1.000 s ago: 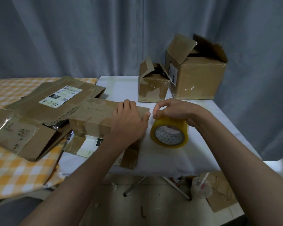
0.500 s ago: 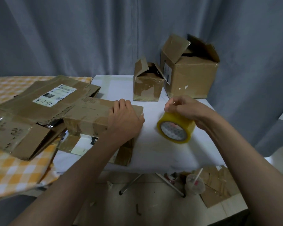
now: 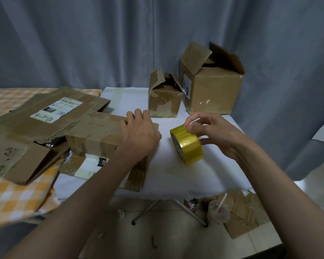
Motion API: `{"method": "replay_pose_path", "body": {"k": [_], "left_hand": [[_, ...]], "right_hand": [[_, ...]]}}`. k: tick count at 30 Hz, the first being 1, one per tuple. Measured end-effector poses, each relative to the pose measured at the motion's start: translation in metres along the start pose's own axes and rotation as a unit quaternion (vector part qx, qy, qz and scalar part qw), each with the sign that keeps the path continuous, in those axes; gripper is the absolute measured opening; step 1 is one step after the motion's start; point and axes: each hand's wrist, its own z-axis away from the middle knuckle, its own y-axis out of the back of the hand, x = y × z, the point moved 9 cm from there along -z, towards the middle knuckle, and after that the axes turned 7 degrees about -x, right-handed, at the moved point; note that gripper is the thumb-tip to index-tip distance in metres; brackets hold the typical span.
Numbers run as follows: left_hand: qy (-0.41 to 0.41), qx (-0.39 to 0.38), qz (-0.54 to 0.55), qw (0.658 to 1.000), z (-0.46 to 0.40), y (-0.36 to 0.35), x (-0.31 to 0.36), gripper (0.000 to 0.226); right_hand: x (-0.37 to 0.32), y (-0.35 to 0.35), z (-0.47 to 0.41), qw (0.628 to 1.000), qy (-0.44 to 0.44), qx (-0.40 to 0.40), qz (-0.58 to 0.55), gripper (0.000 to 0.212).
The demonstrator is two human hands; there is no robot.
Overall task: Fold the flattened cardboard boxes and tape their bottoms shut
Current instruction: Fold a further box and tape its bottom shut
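A folded brown cardboard box (image 3: 95,135) lies on its side on the white table (image 3: 185,176). My left hand (image 3: 140,135) presses flat on the box's right end, fingers straight. My right hand (image 3: 211,133) holds a yellow roll of tape (image 3: 187,144) lifted just above the table to the right of the box, fingertips pinching at the roll's top edge. A stack of flattened boxes (image 3: 39,116) lies at the left.
Two folded boxes stand at the back of the table, a small one (image 3: 165,98) and a larger one (image 3: 213,86), both with top flaps up. An orange checked cloth (image 3: 11,199) covers the left surface. Cardboard scraps and a plastic cup (image 3: 218,214) lie on the floor.
My right hand has carried the tape roll rightward away from the box and tilted it, with the fingers shifting to its top edge. My left hand stays on the box.
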Motion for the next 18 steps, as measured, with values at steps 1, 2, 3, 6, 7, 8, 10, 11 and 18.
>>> {"method": "replay_pose_path", "body": {"k": [1, 2, 3, 6, 7, 8, 10, 11, 18], "left_hand": [[-0.006, 0.001, 0.028, 1.0, 0.0, 0.0, 0.001, 0.048], [-0.016, 0.013, 0.065, 0.998, 0.0, 0.004, 0.002, 0.044], [-0.037, 0.04, 0.107, 0.993, 0.0, 0.012, 0.004, 0.038], [-0.162, 0.1, 0.184, 0.964, 0.01, 0.041, 0.027, 0.026], [-0.191, 0.09, 0.197, 0.957, 0.013, 0.043, 0.034, 0.022], [-0.202, 0.076, 0.211, 0.953, 0.014, 0.042, 0.039, 0.016], [-0.185, 0.055, 0.253, 0.948, 0.011, 0.035, 0.04, 0.005], [-0.171, 0.048, 0.275, 0.945, 0.01, 0.031, 0.038, 0.002], [-0.101, 0.085, 0.235, 0.963, 0.011, 0.028, 0.028, 0.011]], "right_hand": [[-0.001, -0.001, 0.0, 1.0, 0.004, 0.0, -0.004, 0.011], [-0.001, -0.003, -0.001, 1.0, 0.009, 0.0, -0.007, 0.01], [-0.002, -0.004, -0.001, 1.0, 0.014, 0.0, -0.007, 0.009], [-0.004, -0.006, -0.002, 1.0, 0.028, -0.002, -0.009, 0.007], [-0.004, -0.006, -0.002, 0.999, 0.031, -0.001, -0.01, 0.007], [-0.004, -0.006, -0.002, 0.999, 0.034, 0.001, -0.01, 0.008], [-0.004, -0.006, -0.003, 0.999, 0.04, 0.004, -0.012, 0.009], [-0.004, -0.005, -0.003, 0.999, 0.043, 0.007, -0.014, 0.01], [0.012, -0.014, -0.002, 1.0, 0.008, -0.015, -0.014, 0.065]]}}
